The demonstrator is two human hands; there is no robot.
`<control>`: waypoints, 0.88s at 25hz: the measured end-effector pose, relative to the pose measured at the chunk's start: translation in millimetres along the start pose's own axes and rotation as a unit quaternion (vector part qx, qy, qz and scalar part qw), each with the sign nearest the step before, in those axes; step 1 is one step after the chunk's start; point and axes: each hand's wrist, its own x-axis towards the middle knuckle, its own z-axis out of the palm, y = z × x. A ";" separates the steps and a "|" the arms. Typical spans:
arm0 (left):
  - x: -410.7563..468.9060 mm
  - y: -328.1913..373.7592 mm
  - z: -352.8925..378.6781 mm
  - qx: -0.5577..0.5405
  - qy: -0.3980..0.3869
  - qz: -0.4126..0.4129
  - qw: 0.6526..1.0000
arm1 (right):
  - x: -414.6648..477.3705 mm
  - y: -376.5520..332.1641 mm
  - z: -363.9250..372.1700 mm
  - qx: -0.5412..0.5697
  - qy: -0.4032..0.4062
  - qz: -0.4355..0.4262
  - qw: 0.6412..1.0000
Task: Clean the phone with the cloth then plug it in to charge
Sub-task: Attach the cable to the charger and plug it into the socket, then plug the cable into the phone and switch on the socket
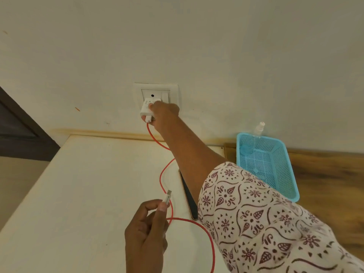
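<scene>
My right hand [163, 113] grips the boxy white charger [146, 108] at the wall socket [155, 93]. My left hand [146, 233] pinches the white plug [167, 199] of the red cable [163, 174]. The dark phone [189, 196] lies flat on the smooth cream table [88, 194], near a blue mesh basket [275, 174].

A loose white sleeve [256, 223] is being worn on the right arm, reaching to about the elbow. It is being patterned in dark maroon: wavy lines, small round flowers and leaf shapes. The right hand [164, 115] and left hand [145, 235] are being left uncovered.
</scene>
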 end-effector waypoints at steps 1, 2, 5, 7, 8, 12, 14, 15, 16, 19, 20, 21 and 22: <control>1.9 1.8 1.5 0.011 0.005 0.010 1.000 | 2.2 -1.4 -1.1 -0.003 -0.020 -0.004 1.000; 3.3 2.2 2.8 0.022 0.008 0.014 1.000 | 2.6 -1.3 -3.4 -0.021 -0.054 -0.012 0.998; 1.4 2.5 6.8 0.044 0.010 0.008 0.999 | -2.0 -2.0 -13.9 -0.054 -0.085 -0.011 0.995; -2.0 3.9 8.7 0.055 0.014 0.010 0.998 | -15.4 -4.8 -26.3 -0.095 -0.083 -0.001 0.992; -2.3 3.2 8.9 0.061 0.019 0.014 0.998 | -23.8 -4.0 -36.8 -0.116 -0.085 0.007 0.990; 2.4 -1.2 13.2 0.079 0.044 0.024 0.996 | -73.1 30.8 -112.3 -0.126 -0.102 0.016 0.987; 3.9 -3.7 18.8 0.082 0.060 0.043 0.994 | -107.1 57.3 -145.3 -0.158 -0.168 0.060 0.971; 4.2 -5.2 21.7 0.089 0.070 0.057 0.992 | -120.8 67.5 -154.8 -0.163 -0.202 0.073 0.963; 4.1 -6.9 24.3 0.097 0.079 0.071 0.990 | -131.3 75.6 -161.1 -0.164 -0.228 0.071 0.957; 3.0 -12.4 29.2 0.134 0.084 0.102 0.982 | -144.4 85.4 -172.0 -0.155 -0.220 0.016 0.963; 3.7 -14.5 29.4 0.140 0.086 0.103 0.981 | -145.1 84.0 -175.9 -0.135 -0.206 0.010 0.969; 5.9 -16.3 27.7 0.131 0.088 0.101 0.982 | -145.5 81.9 -180.3 -0.106 -0.201 0.013 0.974; 10.6 -18.1 24.8 0.113 0.081 0.103 0.985 | -145.8 79.5 -185.4 -0.073 -0.201 0.024 0.977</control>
